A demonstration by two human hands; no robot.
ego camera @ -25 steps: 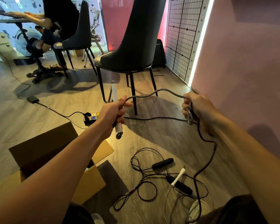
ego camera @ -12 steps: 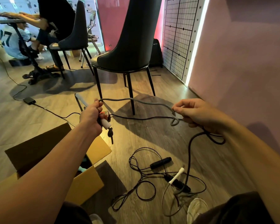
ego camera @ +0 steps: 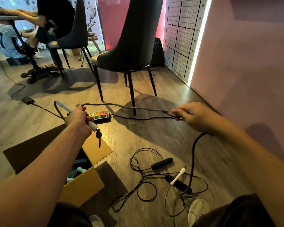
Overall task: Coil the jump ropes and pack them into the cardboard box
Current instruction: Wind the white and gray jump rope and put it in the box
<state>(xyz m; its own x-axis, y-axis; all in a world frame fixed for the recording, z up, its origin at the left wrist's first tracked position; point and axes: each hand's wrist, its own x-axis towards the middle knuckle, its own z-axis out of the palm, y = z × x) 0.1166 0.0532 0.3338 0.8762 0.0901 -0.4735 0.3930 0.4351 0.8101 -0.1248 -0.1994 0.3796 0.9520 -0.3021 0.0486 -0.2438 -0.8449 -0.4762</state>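
My left hand (ego camera: 78, 119) grips the white handle (ego camera: 92, 125) of a grey jump rope (ego camera: 121, 106), with a loop of rope sticking out behind the fist and a knotted end hanging below. The rope stretches right to my right hand (ego camera: 193, 117), which pinches it; from there it drops in a curve to the floor. A second, thin black jump rope (ego camera: 143, 179) with black handles (ego camera: 161, 163) lies tangled on the floor, next to a white handle (ego camera: 178, 176). The open cardboard box (ego camera: 82, 189) stands under my left forearm, with pale teal items inside.
A dark chair (ego camera: 128, 46) stands just beyond the stretched rope. A power strip (ego camera: 100, 116) with its black cable lies on the wood floor under it. Pink wall at right. Another chair (ego camera: 74, 35) and seated people are at back left.
My hands have drawn farther apart, pulling the grey rope straighter. The left hand moved left and down with the handle, and a loop now sticks out behind it.
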